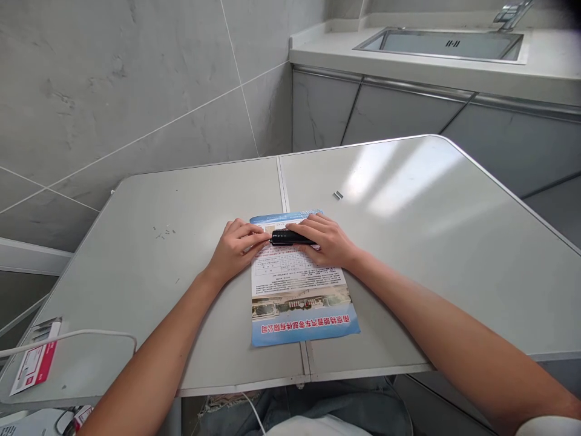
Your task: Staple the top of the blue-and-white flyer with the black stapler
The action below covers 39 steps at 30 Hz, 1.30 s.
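A black stapler (290, 237) lies crosswise over the upper part of a printed flyer (302, 330). My right hand (327, 239) is wrapped over its right end, fingers on the far side and thumb on the near side. At its left tip, my left hand (239, 245) is closed, with thumb and fingertips pinched against the stapler's end; any small part between them is hidden. The flyer lies flat, blue at both ends, its red heading upside down to me. Both hands cover parts of its upper half.
Short staple strips (338, 195) lie beyond my right hand. Loose staples (164, 232) are scattered on the folding table (218, 339) at left. A red-and-white card pack (36, 360) and white cable (91, 332) sit at the left edge. Behind is a sink (440, 45).
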Available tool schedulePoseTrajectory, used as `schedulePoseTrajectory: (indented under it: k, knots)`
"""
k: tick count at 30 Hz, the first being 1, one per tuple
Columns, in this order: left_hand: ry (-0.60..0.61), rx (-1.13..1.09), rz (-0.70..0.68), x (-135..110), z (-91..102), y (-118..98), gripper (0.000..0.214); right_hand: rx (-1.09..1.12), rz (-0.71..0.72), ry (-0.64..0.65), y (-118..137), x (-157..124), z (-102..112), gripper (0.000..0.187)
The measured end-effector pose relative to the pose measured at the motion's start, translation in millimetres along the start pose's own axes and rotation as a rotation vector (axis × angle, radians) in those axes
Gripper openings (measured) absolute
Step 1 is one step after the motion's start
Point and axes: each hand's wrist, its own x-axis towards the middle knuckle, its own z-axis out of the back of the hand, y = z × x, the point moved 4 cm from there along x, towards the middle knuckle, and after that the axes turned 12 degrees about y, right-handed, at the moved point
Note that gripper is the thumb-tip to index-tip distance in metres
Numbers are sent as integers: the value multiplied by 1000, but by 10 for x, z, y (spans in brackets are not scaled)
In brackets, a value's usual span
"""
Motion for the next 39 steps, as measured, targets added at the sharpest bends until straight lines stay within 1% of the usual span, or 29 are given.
schedulePoseTrajectory:
  k: [8,15,21,26,30,36,39]
  knots:
    - [4,-16,-16,-6,-14,6,15,19,4,0,-6,1,6,37]
    - [-19,-54,32,-7,8,18,17,75,-40,-19,-59,-23,15,38]
    - [-44,-134,55,-5,28,39,17,146,-36,-67,-127,-49,65,39]
    - [-59,-180,72,6,49,34,16,222,-93,-94,-172,-72,102,37]
    - [-65,-192,44,1,40,42,20,258,-123,-96,-177,-78,112,35]
    - [-31,-198,3,-11,6,62,27,279,-127,-88,-162,-72,116,34]
    - [-34,-190,-8,-13,18,51,28,301,-142,-93,-162,-72,130,35]
